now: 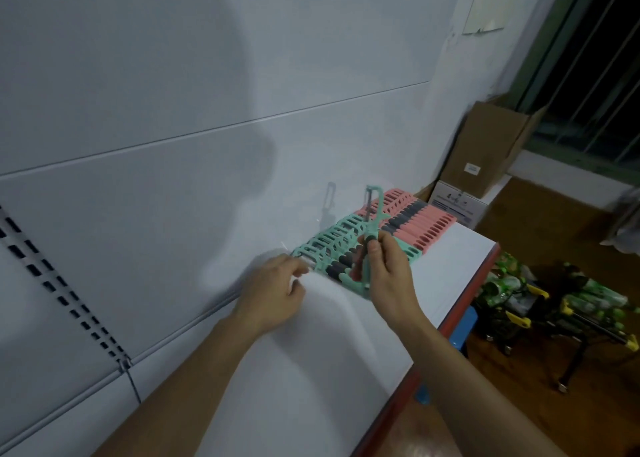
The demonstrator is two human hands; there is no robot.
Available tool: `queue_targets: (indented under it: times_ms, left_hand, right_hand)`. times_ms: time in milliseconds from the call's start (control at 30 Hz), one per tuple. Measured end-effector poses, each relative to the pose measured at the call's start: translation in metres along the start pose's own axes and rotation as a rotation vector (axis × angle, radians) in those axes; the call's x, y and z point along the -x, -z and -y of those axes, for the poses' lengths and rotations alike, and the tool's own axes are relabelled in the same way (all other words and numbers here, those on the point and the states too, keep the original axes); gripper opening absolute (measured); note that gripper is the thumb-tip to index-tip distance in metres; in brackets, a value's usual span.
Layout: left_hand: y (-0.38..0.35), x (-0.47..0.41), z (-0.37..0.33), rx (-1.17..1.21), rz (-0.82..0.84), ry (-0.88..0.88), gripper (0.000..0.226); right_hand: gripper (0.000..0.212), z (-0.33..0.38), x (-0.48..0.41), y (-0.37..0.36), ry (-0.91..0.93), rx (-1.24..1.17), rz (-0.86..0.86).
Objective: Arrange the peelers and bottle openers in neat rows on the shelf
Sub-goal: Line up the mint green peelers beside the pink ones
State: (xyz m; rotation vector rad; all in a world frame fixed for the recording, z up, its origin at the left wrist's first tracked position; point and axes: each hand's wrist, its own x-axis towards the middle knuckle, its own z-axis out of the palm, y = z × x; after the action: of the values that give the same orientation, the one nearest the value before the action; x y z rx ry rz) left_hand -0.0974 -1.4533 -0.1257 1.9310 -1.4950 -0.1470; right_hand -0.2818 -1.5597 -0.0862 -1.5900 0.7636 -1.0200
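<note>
Shelf (311, 352), white with a red front edge, carries the green row (332, 245), a line of mint-green peelers with dark grips that lie side by side close to the back panel. At the left end of the green row is the left hand (273, 297). Its fingers are bent and their tips reach the last peeler there, but I cannot tell if they pinch it or only touch it. Over the front part of the green row, the right hand (388, 276) holds one green peeler (375, 210) upright, blade end on top. Thumb and fingers are pressed together on its dark grip. Directly to the right of the green row lies the pink row (426, 221), touching it. Further right of the green row, past the end of the shelf, stands a cardboard box (485, 148).
</note>
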Motion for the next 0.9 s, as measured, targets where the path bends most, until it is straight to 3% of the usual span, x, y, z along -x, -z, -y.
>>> queue_targets:
  times_ms: [67, 167, 267, 433, 767, 900]
  left_hand:
    - [0.003, 0.011, 0.016, -0.131, -0.054, -0.024, 0.025]
    - [-0.001, 0.023, 0.019, -0.139, -0.044, -0.017, 0.029]
    - [-0.003, 0.023, 0.018, -0.163, -0.044, -0.003, 0.025]
    - [-0.003, 0.022, 0.016, -0.183, -0.043, -0.007, 0.026]
    - [-0.008, 0.021, 0.018, -0.273, -0.029, 0.031, 0.05]
    - [-0.012, 0.02, 0.02, -0.435, 0.058, 0.028, 0.065]
  right_hand:
    - [0.022, -0.009, -0.001, 0.003, 0.001, 0.217, 0.035]
    - [0.01, -0.022, 0.005, -0.001, 0.048, 0.617, 0.069]
    - [0.041, -0.028, 0.013, -0.01, 0.072, 0.694, 0.061]
    - [0.021, -0.029, 0.009, -0.019, 0.314, 0.929, 0.078]
    - [0.014, -0.044, 0.016, -0.033, 0.415, 0.959, 0.109]
    - [0.015, -0.045, 0.013, -0.034, 0.404, 0.992, 0.119]
